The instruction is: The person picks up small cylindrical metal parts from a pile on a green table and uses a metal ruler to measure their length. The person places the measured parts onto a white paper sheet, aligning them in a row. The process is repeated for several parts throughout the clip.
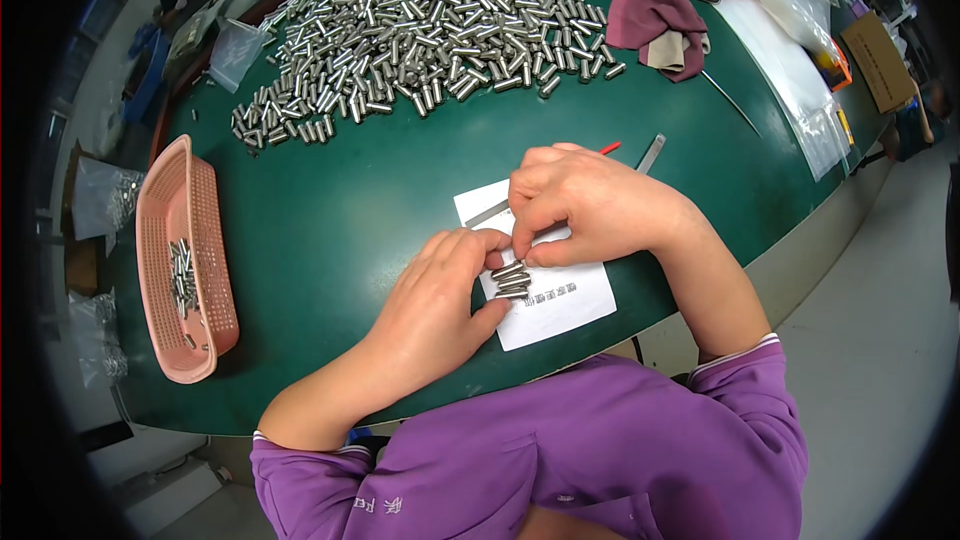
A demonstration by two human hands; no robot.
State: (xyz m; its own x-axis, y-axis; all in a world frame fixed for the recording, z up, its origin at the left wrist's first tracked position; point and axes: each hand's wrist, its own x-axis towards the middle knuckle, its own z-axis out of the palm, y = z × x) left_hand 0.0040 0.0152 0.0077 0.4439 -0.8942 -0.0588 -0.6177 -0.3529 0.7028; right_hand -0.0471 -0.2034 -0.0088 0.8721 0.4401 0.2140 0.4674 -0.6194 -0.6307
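Both hands meet over a white paper (pixel 560 305) on the green surface (pixel 330 220). The left hand (pixel 440 305) has its grip closed on a row of pins (pixel 511 280); the right hand (pixel 580 200) pinches the row's top end.

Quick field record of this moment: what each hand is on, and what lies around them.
left hand: grip around a small row of metal pins, thumb under them
right hand: fingertips pressing on the same pins from above
under pins: white paper sheet
surface: green table
far side: large pile of loose pins
left: pink basket holding some pins
upper right: maroon cloth
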